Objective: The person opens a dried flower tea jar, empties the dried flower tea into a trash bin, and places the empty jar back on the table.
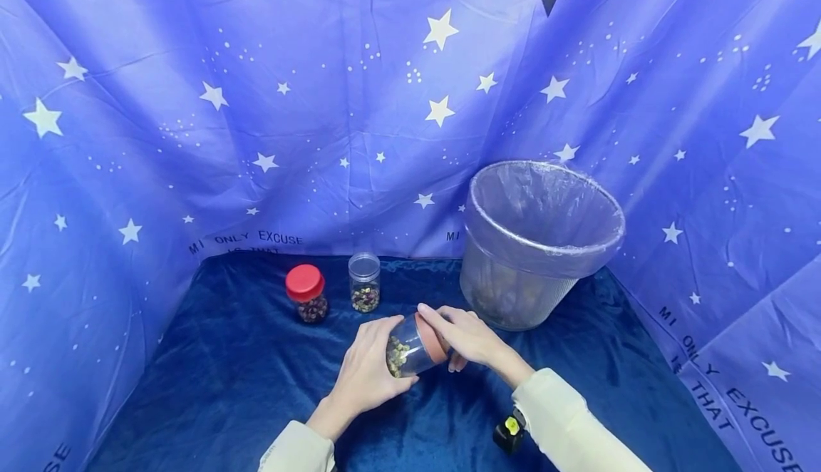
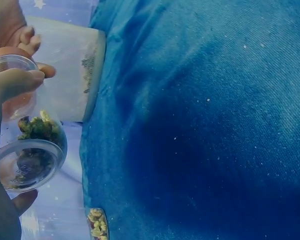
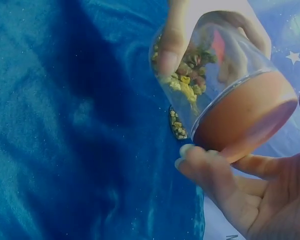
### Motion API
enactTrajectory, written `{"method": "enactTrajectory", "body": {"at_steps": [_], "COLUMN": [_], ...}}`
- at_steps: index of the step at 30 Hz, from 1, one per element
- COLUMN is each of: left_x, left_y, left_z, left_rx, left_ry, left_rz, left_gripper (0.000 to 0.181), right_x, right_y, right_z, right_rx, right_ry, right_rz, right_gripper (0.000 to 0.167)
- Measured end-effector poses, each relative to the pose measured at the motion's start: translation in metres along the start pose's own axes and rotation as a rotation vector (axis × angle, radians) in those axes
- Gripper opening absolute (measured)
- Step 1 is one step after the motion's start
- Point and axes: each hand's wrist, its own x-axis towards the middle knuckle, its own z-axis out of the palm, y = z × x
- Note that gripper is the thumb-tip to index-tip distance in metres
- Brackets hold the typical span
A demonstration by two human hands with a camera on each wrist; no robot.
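My left hand (image 1: 367, 366) grips a clear jar (image 1: 418, 356) by its base and tilts it sideways over the table. Dried flower bits (image 3: 186, 80), yellow, green and reddish, have gathered toward the jar's bottom end. An orange lid (image 3: 250, 112) covers the other end, which points right. Around this lid my right hand (image 1: 473, 336) is curled, thumb on the upper side in the head view and fingers below. The right wrist view shows its fingertips (image 3: 187, 152) at the lid's edge. In the left wrist view, the left thumb (image 2: 22, 80) lies along the jar.
Behind the hands stand a red-lidded jar (image 1: 305, 294) with dark contents and a lidless-looking clear jar (image 1: 365, 286) of mixed dried bits. A bag-lined bin (image 1: 545, 262) is at back right. Dark blue cloth (image 1: 231, 379) covers the table; a small black object (image 1: 509, 435) is by the right sleeve.
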Motion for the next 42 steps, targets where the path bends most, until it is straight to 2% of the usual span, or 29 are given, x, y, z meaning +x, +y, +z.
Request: {"method": "enactTrajectory", "body": {"at_steps": [5, 11, 18, 28, 33, 42], "left_x": [-0.002, -0.005, -0.003, -0.001, -0.001, 0.001], "left_y": [-0.001, -0.002, -0.002, -0.001, -0.001, -0.001], "left_z": [0.004, 0.004, 0.001, -0.005, -0.005, -0.006], "left_rx": [0.02, 0.008, -0.05, -0.232, -0.269, -0.315], "left_ry": [-0.006, -0.001, 0.02, -0.115, -0.133, -0.146], "left_rz": [0.009, 0.002, 0.016, -0.108, -0.152, -0.181], "left_gripper": [0.094, 0.095, 0.096, 0.093, 0.093, 0.089], "right_x": [0.0, 0.004, 0.004, 0.0, -0.001, -0.002], "right_y": [0.003, 0.005, 0.004, 0.007, 0.008, 0.008], "right_z": [0.0, 0.001, 0.001, -0.006, -0.006, -0.007], "right_rx": [-0.029, -0.016, -0.015, -0.077, -0.082, -0.092], "right_ry": [-0.012, -0.042, -0.025, -0.043, -0.039, -0.032], "right_rz": [-0.042, -0.073, -0.081, -0.147, -0.162, -0.199], "right_gripper": [0.069, 0.068, 0.065, 0.065, 0.064, 0.059]}}
